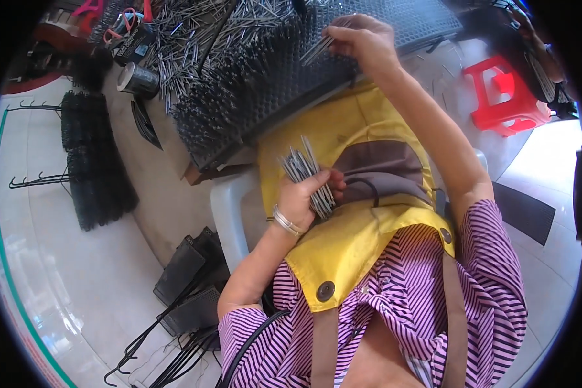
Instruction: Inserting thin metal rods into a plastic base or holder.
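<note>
My left hand [296, 202] is closed round a thick bundle of thin grey metal rods [302, 169], held upright above my lap by the yellow apron [343, 271]. Farther forward, my right hand [371, 46] pinches a few similar rods [317, 52] between thumb and fingers. It is over a black perforated rack [414, 27] with rows of small holes. Many rods [239, 81] stand packed in the rack's left part, while holes show bare on its right. Whether the pinched rods' tips touch the rack, I cannot tell.
Behind the rack lies a heap of loose rods [186, 42]. A metal can [137, 80] and red-handled scissors [126, 22] are at its left. Dark hooked racks [97, 161] and black plates [191, 265] lie left; a red stool [506, 97] stands right. A pale chair [229, 213] is under me.
</note>
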`<state>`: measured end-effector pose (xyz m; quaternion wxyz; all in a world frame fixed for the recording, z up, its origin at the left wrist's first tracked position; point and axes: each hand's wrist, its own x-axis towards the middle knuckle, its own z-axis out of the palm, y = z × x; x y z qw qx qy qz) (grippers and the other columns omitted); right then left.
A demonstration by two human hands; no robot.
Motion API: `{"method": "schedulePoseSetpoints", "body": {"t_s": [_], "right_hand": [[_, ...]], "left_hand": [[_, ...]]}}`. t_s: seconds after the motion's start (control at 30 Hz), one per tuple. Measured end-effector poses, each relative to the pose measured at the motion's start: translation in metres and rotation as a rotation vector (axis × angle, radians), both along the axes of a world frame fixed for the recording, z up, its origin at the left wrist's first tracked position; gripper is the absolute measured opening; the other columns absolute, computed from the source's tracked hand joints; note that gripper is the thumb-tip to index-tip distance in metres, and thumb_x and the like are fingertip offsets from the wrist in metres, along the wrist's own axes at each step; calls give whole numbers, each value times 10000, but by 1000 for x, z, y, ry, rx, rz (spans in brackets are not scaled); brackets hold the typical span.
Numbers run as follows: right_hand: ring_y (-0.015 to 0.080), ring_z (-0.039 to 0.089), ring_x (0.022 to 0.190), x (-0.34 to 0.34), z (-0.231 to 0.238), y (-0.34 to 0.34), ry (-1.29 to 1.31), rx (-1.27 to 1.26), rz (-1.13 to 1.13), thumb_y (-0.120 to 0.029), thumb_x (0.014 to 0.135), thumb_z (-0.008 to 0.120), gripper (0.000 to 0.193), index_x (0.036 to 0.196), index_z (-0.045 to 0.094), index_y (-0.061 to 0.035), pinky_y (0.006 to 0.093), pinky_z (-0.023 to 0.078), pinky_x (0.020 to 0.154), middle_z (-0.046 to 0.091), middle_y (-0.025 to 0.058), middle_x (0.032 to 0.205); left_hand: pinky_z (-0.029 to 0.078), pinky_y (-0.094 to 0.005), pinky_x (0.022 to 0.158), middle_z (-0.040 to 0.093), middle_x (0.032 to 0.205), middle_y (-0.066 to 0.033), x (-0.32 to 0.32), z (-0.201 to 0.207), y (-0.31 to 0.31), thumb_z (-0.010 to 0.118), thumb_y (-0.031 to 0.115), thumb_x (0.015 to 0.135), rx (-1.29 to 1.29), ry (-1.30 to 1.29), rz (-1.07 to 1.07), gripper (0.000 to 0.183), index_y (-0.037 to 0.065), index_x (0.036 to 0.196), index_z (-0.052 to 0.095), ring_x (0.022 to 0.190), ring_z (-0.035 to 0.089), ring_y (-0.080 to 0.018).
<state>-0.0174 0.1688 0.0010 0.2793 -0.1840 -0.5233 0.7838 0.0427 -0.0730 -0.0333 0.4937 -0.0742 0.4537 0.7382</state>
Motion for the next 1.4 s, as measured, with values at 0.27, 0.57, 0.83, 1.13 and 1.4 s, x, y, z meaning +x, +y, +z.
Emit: {"method": "schedulePoseSetpoints", "body": {"t_s": [0.27,0.57,0.83,1.13,1.4], "right_hand": [[53,503,480,-25,1,3,109,238,0,-12,694,662,53,727,620,-13,184,391,426,578,21,590],[62,516,537,-41,0,-1,95,369,56,-7,684,655,85,764,626,-15,196,415,486,580,11,615],[66,516,580,-47,7,4,97,475,201,4,693,645,80,765,609,-1,198,414,516,573,9,632],[52,488,589,-73,3,9,151,720,370,26,671,642,78,705,573,16,226,402,511,547,7,602],[150,490,518,-76,5,2,110,1051,227,-31,641,654,139,665,530,28,306,385,480,507,117,552]], "left_hand": [[525,-325,579,606,789,-156,-1,-3,-1,601,77,756,10,-45,11,151,-39,844,556,680,611,-237],[520,-327,594,601,809,-147,-4,-7,-4,569,83,788,21,-50,-23,125,-16,861,550,704,607,-236],[522,-327,583,602,787,-149,-6,-8,-3,583,80,772,23,-82,-15,131,-17,853,547,686,606,-234],[525,-325,572,600,766,-148,-6,-9,-3,596,77,753,6,-80,-11,153,-18,858,539,666,607,-229],[525,-324,572,597,763,-150,-7,-9,-3,593,70,750,-14,-101,-7,148,-19,855,539,665,605,-229]]}}
